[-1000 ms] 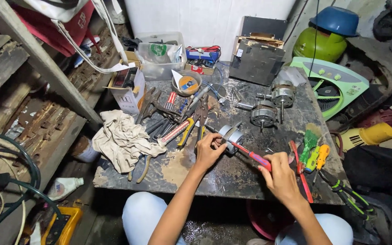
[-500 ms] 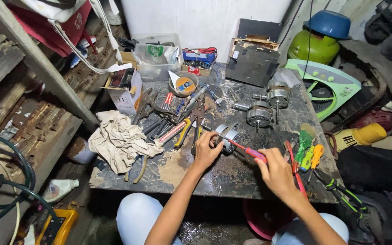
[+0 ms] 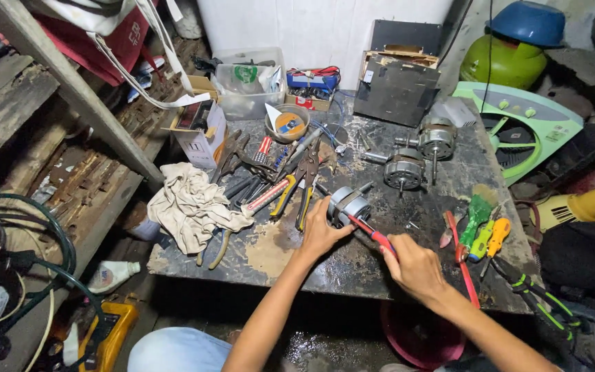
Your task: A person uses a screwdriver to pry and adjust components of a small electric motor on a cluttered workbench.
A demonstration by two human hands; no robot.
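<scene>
A dark, stained workbench (image 3: 297, 265) serves as the landmark here. At its left edge lies a crumpled beige rag (image 3: 191, 204). Right of the rag, a heap of pliers (image 3: 302, 180) with red, yellow and black handles spreads across the top.

Near the bench's front centre, the person's left hand (image 3: 319, 233) is closed around a small electric motor (image 3: 348, 204), fingers curled over its near side to steady it. The motor rests on the benchtop, a round silver-grey metal housing with a dark band, one end turned toward the camera. It looks heavy for its bulk, rigid, and likely greasy given the oily surface beneath, so a grip round the casing, as here, seems the safest hold; the thin shaft and any exposed windings are best left alone.

Right of the motor, the right hand (image 3: 414, 265) is wrapped tightly round the red handle of a screwdriver (image 3: 372, 234), its shaft angled up-left so the tip meets the motor's housing.

Farther back and to the right on the bench stand two more motors (image 3: 418, 155) with upright shafts. Toward the bench's right edge lie green and orange-handled tools (image 3: 485, 227). Beyond that edge sits a pale green fan base (image 3: 525, 127).
</scene>
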